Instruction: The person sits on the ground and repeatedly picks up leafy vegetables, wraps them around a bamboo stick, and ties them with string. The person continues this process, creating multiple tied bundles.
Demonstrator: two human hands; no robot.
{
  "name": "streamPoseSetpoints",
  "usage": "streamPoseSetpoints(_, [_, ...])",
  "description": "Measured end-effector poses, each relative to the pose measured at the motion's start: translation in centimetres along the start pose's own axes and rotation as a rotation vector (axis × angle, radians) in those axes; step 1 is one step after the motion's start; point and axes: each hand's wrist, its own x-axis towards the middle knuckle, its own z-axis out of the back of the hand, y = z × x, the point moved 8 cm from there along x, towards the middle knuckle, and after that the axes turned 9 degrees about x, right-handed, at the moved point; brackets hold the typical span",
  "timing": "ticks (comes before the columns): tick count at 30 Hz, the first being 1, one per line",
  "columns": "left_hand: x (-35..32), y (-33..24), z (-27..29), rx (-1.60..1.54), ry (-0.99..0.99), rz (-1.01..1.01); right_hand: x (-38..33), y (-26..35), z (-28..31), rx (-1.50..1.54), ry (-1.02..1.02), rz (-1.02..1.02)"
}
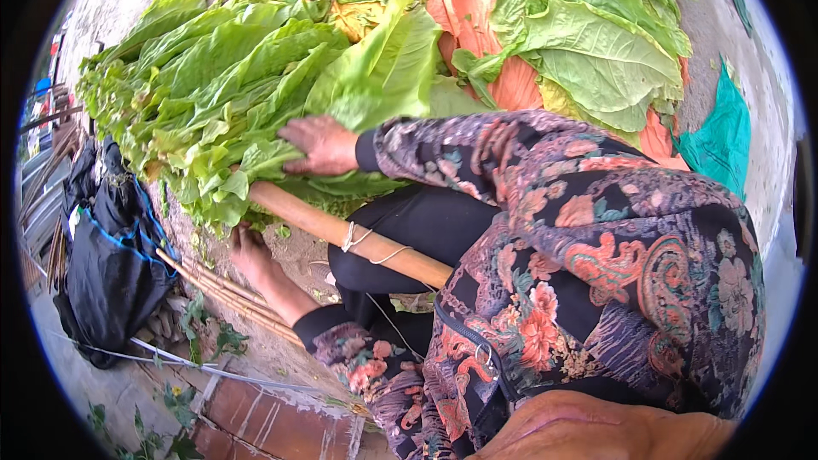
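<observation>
A thick heap of large, broad green leaves [264, 60], like tobacco leaves, lies in front of me with its stem ends toward the left. My right hand [319, 145] rests palm down on the near side of the heap, its fingers apart. Lower down, my left hand [254, 257] is at the heap's lower edge, beside the stem ends. Its fingers look drawn together; leaves partly hide the fingertips and whatever they grip. A smooth wooden pole [311, 223] runs from the leaves across my leg toward my body. White string [354, 238] is tied around it.
More leaves [601, 51] are piled at the upper right over orange cloth [464, 0]. A teal sheet [720, 140] lies farther right. At left is a black bag [115, 260] with blue trim, near thin bamboo sticks [226, 290]. Brown slabs [268, 417] lie at the bottom.
</observation>
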Motion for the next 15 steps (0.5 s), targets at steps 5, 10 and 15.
streamPoseSetpoints(5, [-9.4, -7.8, -4.6, -0.058, 0.127, -0.147, 0.8, -2.7, -5.3, 0.63, 0.072, 0.241])
streamPoseSetpoints(10, [-13.6, -9.0, -9.3, 0.497, -0.063, -0.618, -6.1, -11.5, 8.5, 0.068, -0.068, -0.104])
streamPoseSetpoints(15, [-12.0, -8.8, -8.7, 0.609, 0.009, -0.498, -16.0, -26.0, 16.9, -1.139, 0.243, -0.318])
